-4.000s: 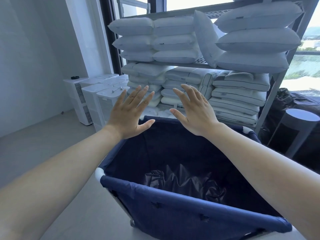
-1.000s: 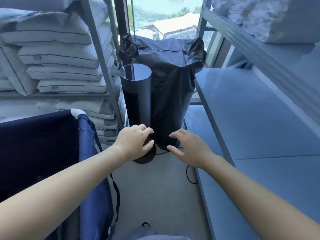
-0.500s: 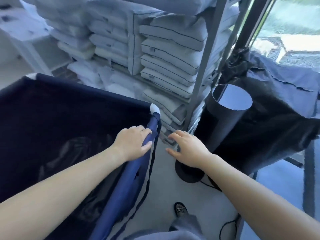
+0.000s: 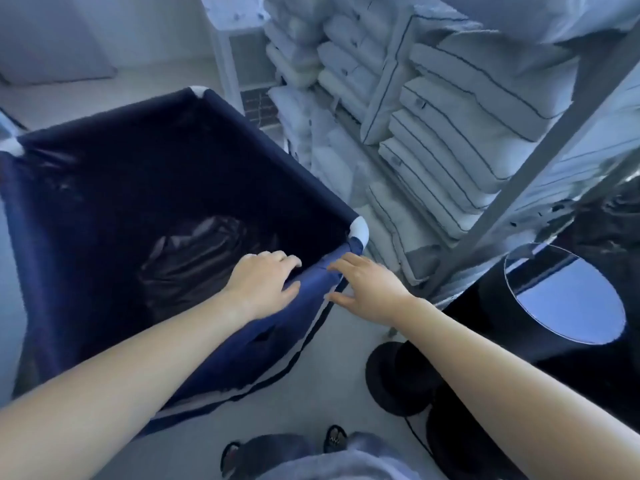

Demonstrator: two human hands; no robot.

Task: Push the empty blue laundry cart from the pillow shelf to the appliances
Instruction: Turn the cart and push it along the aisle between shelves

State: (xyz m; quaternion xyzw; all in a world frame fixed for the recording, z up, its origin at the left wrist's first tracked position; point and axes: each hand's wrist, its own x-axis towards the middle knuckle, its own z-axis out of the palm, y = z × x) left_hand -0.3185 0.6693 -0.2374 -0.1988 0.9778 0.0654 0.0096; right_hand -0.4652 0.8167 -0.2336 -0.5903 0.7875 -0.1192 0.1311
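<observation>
Blue laundry cart (image 4: pixel 114 174) parked close beside the pillow shelf (image 4: pixel 523 181), left hand (image 4: pixel 263 282) gripping the near rim by the white corner, fingers curled over the fabric, right hand (image 4: pixel 370 289) just beside it, fingers spread loose, holding nothing

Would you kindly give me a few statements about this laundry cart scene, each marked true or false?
1. The left hand grips the rim of the blue cart near a white corner cap. True.
2. The right hand holds a pillow. False: it holds nothing, and its fingers are spread beside the rim.
3. Pillows are piled inside the cart. False: the pillows sit on the shelf, and only crumpled dark plastic lies in the cart.
4. A dark cylinder stands to the right of the cart. True.
</observation>
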